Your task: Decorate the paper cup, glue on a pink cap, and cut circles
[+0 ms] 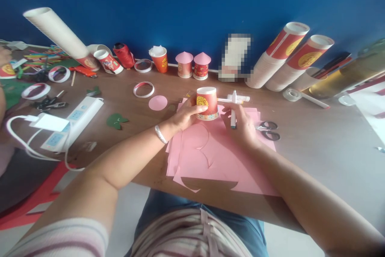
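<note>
A red paper cup (210,104) is sitting upside down in the person's left hand (187,116), just above the far edge of a stack of pink paper sheets (222,148). The thumb is pressing across the cup's front while the fingers are curling behind it. Beside it, the right hand (242,122) is pinching a white marker (234,108) nearly upright between thumb and fingers, apart from the cup. Black-handled scissors (269,130) are lying at the stack's right side, near the right forearm. Beyond the left hand, a pink paper disc (158,103) is lying on the brown table (144,122), and a green paper cutout (116,121) is resting nearer the power strip (75,122). Farther back, two small red cups are standing side by side, wearing pink paper cones (184,57), with an orange-red cup (162,61) standing to their left. Off to the right, two tall stacks of cups (281,54) are leaning toward the blue wall (180,4), and a tape roll (291,94) is lying before them.
</note>
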Action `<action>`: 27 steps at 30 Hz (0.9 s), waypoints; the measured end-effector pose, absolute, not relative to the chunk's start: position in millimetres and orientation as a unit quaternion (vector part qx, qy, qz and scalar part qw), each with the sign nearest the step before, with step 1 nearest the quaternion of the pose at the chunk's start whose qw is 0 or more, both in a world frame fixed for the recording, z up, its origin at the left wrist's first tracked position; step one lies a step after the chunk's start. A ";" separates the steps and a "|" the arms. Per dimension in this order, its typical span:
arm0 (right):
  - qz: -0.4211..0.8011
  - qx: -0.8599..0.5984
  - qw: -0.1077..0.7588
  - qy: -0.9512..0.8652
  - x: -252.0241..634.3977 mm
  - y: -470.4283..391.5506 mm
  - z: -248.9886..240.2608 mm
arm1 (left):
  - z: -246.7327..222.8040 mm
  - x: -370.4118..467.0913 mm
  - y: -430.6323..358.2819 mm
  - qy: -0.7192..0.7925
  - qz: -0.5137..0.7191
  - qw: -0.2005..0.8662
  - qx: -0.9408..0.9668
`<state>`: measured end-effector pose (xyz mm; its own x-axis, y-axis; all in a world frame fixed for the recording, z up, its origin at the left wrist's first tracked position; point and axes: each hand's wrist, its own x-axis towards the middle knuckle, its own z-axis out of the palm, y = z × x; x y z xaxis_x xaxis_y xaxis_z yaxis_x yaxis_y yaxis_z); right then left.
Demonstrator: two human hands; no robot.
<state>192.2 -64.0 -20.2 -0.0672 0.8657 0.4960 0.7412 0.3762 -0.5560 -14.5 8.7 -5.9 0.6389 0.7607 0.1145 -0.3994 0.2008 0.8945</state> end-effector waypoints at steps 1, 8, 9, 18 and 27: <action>0.092 -0.550 0.408 -0.723 192.1 -62.8 -21.7 | -7.0 -14.4 9.2 0.186 0.385 0.745 0.511; 0.105 -0.528 0.445 -0.716 193.7 -59.9 -24.1 | -11.3 -16.7 9.2 0.206 0.385 0.678 0.592; 0.098 -0.525 0.450 -0.716 194.9 -59.8 -23.5 | -10.2 -16.5 7.3 0.201 0.375 0.665 0.614; 0.112 -0.565 0.441 -0.688 198.9 -57.7 -22.9 | -5.0 -13.9 -5.3 0.188 0.266 0.495 0.806; 0.071 -0.605 0.399 -0.686 204.1 -54.0 -27.8 | -6.7 -29.1 21.3 0.167 0.313 0.569 0.742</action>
